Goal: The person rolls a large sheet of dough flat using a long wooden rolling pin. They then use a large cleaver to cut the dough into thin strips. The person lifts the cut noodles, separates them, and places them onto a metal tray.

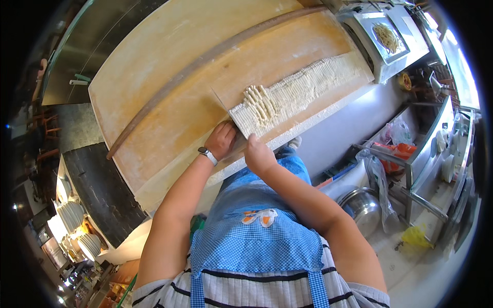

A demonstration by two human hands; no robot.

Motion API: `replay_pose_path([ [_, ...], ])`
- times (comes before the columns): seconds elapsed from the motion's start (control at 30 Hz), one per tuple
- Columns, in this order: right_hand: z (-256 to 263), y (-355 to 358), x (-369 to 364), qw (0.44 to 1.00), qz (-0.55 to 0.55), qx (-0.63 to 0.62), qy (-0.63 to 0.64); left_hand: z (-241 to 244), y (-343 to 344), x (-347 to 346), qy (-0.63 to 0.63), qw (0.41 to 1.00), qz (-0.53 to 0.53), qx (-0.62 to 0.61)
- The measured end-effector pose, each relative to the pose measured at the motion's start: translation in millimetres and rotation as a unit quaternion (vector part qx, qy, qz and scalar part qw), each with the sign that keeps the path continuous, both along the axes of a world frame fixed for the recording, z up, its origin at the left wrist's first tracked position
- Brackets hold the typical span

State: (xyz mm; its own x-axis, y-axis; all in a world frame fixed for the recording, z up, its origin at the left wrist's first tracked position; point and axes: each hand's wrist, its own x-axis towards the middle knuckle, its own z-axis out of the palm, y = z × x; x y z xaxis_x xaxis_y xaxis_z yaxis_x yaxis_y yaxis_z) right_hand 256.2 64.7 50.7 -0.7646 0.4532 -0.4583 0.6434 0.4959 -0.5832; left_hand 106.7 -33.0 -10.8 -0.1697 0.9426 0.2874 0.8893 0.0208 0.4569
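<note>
My right hand [260, 154] grips a knife at its handle end. The thin blade [238, 124], seen nearly edge-on, stands across the near left end of a long row of cut dough strips [312, 84]. The strips lie side by side on a floured wooden board [185, 127]. Several strips form a loose raised pile [260, 102] on top of the row, just right of the blade. Left of the blade, my left hand [222, 139] is down at the board with curled fingers, close to the knife. What lies under those fingers is hidden. A watch [208, 154] is on the left wrist.
A long wooden rolling pin [200, 59] lies across the board's far part. On the right, a metal tray [400, 52] of noodles sits on a white unit. A steel pot [360, 210] and metal shelving [408, 173] are lower right; stacked plates [71, 213] are at left.
</note>
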Motion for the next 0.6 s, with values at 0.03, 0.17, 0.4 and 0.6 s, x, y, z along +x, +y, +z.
replay_pose_path([
  [0.03, -2, 4, -5, 1.0, 0.002, 0.005, 0.012, 0, -1, -1, -0.003, 1.0, -0.003, -0.008],
  [0.17, 19, 11, 10, 1.0, 0.023, 0.001, 0.014, 0, -3, -1, -0.005, 1.0, 0.007, 0.017],
  [0.4, 10, -4, 23, 1.0, 0.015, -0.018, -0.007, 1, -6, 2, 0.008, 1.0, 0.01, -0.003],
  [0.6, 4, 7, -4, 1.0, 0.009, -0.003, 0.018, 5, -8, -1, -0.003, 1.0, 0.009, -0.001],
])
